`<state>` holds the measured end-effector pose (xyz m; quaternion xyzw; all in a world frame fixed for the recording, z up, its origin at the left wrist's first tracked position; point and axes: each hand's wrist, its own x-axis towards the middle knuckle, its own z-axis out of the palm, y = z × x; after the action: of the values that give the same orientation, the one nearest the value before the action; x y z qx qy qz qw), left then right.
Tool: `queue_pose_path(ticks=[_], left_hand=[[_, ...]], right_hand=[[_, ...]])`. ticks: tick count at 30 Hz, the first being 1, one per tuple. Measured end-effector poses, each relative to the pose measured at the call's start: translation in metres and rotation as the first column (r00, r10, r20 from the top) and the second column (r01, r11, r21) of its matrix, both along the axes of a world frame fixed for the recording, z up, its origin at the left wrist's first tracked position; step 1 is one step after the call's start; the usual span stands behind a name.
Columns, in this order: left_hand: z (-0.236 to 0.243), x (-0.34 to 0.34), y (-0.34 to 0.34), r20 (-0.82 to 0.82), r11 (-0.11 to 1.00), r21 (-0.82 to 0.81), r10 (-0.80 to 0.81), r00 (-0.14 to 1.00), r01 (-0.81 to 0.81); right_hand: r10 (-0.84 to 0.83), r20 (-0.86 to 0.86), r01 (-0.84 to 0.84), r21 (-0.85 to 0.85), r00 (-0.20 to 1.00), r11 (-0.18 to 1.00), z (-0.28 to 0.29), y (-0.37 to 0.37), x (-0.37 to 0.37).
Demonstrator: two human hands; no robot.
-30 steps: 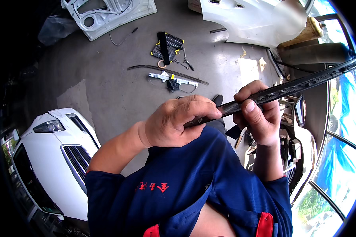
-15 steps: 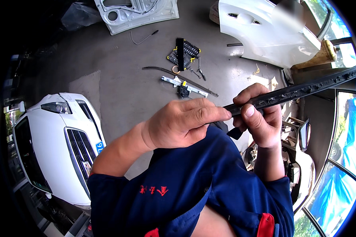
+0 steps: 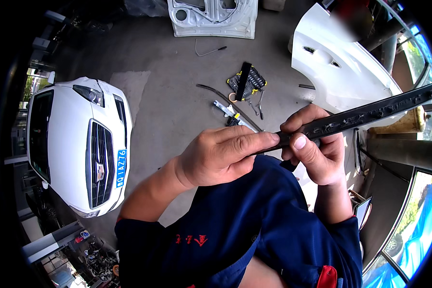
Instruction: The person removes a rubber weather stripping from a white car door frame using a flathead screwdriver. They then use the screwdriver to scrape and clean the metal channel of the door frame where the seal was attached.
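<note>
I hold a long black trim strip, with torn dark residue along it, at a slant that rises to the upper right edge of the view. My left hand grips its lower end, forefinger stretched along it and the other fingers curled in. My right hand is closed on the strip just right of that, thumb on the near side and forefinger over the far side. Beyond my hands on the floor lie a window regulator, a thin rubber channel and a black tool case with yellow corners.
A white car stands at left. A bare door shell lies at the top, and a white door at upper right beside cylinders. Tall windows with blue sheeting line the right. Engine parts lie at lower left.
My view has swung, so the floor items and doors sit further right and the car higher. My hands stay on the strip, and its far end sits slightly lower in the picture.
</note>
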<state>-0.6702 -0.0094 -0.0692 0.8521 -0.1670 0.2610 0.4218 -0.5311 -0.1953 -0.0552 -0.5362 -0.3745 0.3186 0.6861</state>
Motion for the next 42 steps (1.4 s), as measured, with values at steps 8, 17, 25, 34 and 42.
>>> queue_pose_path(ticks=[8, 17, 25, 34, 42], left_hand=[[0.001, 0.004, -0.041, 0.002, 0.968, 0.043, 0.249, 0.969, -0.249], [0.005, 0.007, -0.052, -0.136, 0.978, 0.151, 0.165, 0.977, -0.144], [0.015, 0.009, -0.043, -0.171, 0.985, 0.154, 0.105, 0.980, -0.079], [0.009, -0.021, -0.013, -0.111, 0.995, 0.079, 0.062, 0.992, -0.054], [0.033, -0.044, 0.028, -0.621, 0.775, -0.629, -0.452, 0.640, -0.063]], right_hand=[[0.116, 0.011, -0.116, 0.037, 0.993, 0.993, 0.004, -0.023, 0.034], [0.120, 0.149, -0.139, 0.127, 0.982, 0.982, -0.006, -0.039, 0.039], [0.108, 0.067, -0.116, 0.145, 0.992, 0.983, 0.002, -0.041, 0.026], [0.102, 0.102, -0.122, 0.221, 0.990, 0.968, 0.000, -0.007, 0.004], [0.294, 0.218, -0.341, 0.230, 0.931, 0.911, 0.012, 0.038, 0.005]])
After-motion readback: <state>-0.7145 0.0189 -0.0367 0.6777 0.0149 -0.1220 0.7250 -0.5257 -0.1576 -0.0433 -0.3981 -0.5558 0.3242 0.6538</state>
